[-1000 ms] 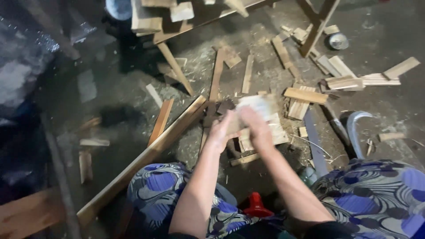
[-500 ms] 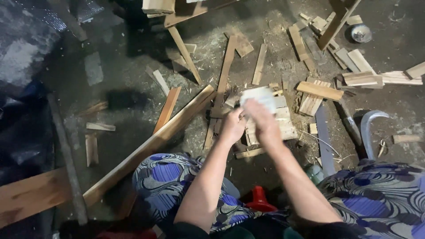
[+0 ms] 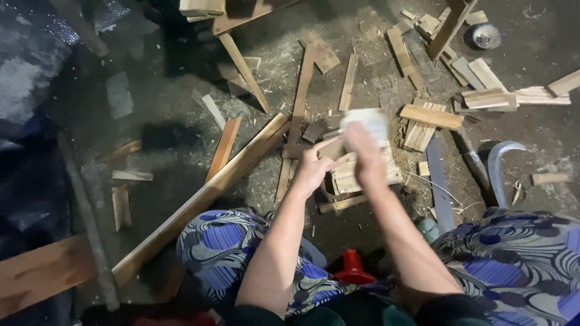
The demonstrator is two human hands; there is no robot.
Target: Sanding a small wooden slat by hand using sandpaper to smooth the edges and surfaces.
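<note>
Head view, looking down at a dirt floor (image 3: 151,72) strewn with wood offcuts. One long plank (image 3: 199,199) runs diagonally from lower left toward the centre, the largest piece in view. One narrower board (image 3: 297,115) lies upright in the frame just beyond the hands; one reddish strip (image 3: 223,148) lies beside the long plank. One curved sickle blade (image 3: 498,166) rests at right, near a dark flat bar (image 3: 438,181). At centre sits one small slatted wooden box (image 3: 362,172). The left hand (image 3: 314,169) grips a small wood piece (image 3: 331,148) at the box's left edge, fingers closed on it. The right hand (image 3: 367,154) presses down on the box, holding a pale blurred object (image 3: 364,121); what it is cannot be told. The two hands are close together but not touching. One red object (image 3: 351,268) shows between the knees. One round metal tin (image 3: 485,35) lies at upper right.
</note>
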